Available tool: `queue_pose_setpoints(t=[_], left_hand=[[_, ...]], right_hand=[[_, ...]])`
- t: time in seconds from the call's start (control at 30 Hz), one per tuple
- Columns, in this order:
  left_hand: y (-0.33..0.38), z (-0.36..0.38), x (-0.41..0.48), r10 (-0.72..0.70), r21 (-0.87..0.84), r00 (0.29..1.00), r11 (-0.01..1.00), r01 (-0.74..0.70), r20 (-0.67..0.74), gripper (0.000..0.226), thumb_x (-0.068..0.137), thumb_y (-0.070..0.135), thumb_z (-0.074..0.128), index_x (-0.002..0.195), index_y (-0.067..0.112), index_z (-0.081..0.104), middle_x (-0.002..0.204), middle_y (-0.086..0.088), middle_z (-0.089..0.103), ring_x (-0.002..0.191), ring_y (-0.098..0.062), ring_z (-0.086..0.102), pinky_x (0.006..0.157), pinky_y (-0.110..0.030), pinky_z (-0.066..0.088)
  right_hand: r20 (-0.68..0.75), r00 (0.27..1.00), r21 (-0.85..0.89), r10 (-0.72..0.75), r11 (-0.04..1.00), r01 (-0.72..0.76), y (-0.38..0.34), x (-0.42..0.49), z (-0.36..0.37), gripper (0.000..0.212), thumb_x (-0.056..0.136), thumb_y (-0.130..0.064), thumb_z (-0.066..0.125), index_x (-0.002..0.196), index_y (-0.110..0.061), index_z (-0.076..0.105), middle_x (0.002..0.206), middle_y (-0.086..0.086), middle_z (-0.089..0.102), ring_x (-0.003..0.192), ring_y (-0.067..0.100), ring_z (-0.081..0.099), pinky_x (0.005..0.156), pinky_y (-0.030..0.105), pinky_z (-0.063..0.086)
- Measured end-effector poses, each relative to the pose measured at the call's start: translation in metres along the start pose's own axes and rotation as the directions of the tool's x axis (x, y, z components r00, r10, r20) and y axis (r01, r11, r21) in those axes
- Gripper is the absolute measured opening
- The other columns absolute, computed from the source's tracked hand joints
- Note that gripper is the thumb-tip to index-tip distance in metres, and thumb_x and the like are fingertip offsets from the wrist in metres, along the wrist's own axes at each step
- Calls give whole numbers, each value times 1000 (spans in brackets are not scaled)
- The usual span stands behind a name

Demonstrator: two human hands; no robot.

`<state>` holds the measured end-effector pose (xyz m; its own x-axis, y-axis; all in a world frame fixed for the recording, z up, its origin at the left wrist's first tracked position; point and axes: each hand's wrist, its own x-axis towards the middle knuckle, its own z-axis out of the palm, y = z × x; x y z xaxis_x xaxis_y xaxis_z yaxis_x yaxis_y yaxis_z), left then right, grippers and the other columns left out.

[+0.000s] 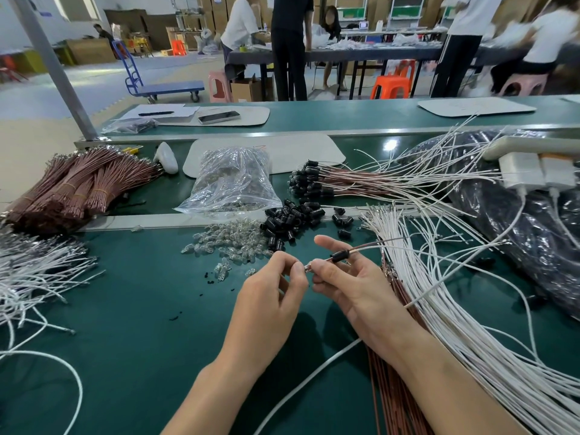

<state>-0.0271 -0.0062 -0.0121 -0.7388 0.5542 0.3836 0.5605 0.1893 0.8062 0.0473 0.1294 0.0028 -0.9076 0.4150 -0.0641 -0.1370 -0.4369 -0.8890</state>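
My right hand (351,282) pinches a brown-and-white wire pair (373,245) that runs up to the right, with a small black sleeve (340,256) threaded on it. My left hand (273,288) pinches a tiny clear bulb (307,267) at the wire's metal end, fingertips meeting those of the right hand. Both hands hover above the green work mat (131,309). Loose clear bulbs (229,241) and a pile of black sleeves (290,219) lie just beyond the hands.
White wires (470,334) fan out at the right over brown ones (392,387). More white wires (28,274) lie left. Brown wire bundles (78,183), a clear bag of bulbs (233,180) and finished assemblies (314,180) sit farther back. A dark plastic bag (518,240) fills the right.
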Motion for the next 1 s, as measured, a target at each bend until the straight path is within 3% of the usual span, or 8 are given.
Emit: queue_pose_setpoints(t=[0.23, 0.37, 0.47, 0.57, 0.63, 0.73, 1.0], left_hand=[[0, 1, 0, 2, -9, 1000, 1000, -2, 18, 20, 100, 54, 42, 94, 39, 54, 75, 5, 65, 59, -21, 60, 57, -43, 50], [3, 1, 1, -36, -110, 999, 993, 37, 17, 22, 97, 54, 48, 90, 36, 58, 71, 0, 65, 58, -25, 60, 57, -47, 49], [4, 2, 3, -103, -200, 995, 974, 104, 17, 19, 101, 42, 53, 85, 34, 60, 75, 3, 69, 60, -16, 64, 63, -43, 56], [3, 1, 5, -147, -250, 989, 958, 138, -18, 21, 104, 28, 53, 84, 25, 60, 77, 4, 70, 60, -14, 64, 59, -31, 55], [3, 0, 6, -165, -271, 986, 951, 149, -36, 21, 104, 26, 53, 85, 20, 60, 78, 4, 69, 59, -14, 63, 58, -27, 53], [3, 0, 6, -157, -263, 987, 954, 142, -36, 22, 104, 30, 54, 82, 28, 59, 79, 5, 69, 59, -13, 63, 58, -27, 53], [3, 0, 5, -137, -234, 990, 964, 129, -18, 23, 104, 34, 53, 81, 34, 58, 79, 7, 70, 60, -11, 64, 59, -25, 53]], right_hand=[[8, 1000, -41, -26, 999, 26, 1, -1, -1, 49, 67, -23, 84, 115, -24, 74, 80, 6, 70, 74, 13, 67, 70, 21, 55], [-15, 999, -57, -45, 997, 44, 2, 1, -1, 53, 64, -27, 86, 115, -24, 73, 81, 6, 71, 75, 14, 69, 71, 21, 56], [-32, 999, -22, -33, 999, 32, 1, 2, 0, 59, 69, -34, 82, 123, -18, 65, 87, 8, 75, 79, 15, 71, 70, 21, 57], [-76, 997, 62, -1, 998, 5, -2, 4, 0, 46, 79, -34, 71, 118, -11, 65, 86, 7, 74, 74, 15, 71, 65, 21, 58], [-118, 993, 108, 10, 994, 3, -3, 6, -3, 38, 79, -28, 70, 112, -9, 67, 80, 5, 71, 68, 13, 69, 62, 20, 57], [-118, 993, 149, 28, 989, -10, -4, 7, -6, 34, 79, -17, 69, 112, -9, 68, 81, 4, 70, 70, 12, 70, 61, 21, 58], [-28, 999, 284, 16, 959, -7, -13, 5, -13, 52, 78, -1, 64, 129, -9, 60, 112, 15, 74, 93, 16, 73, 79, 23, 60]])
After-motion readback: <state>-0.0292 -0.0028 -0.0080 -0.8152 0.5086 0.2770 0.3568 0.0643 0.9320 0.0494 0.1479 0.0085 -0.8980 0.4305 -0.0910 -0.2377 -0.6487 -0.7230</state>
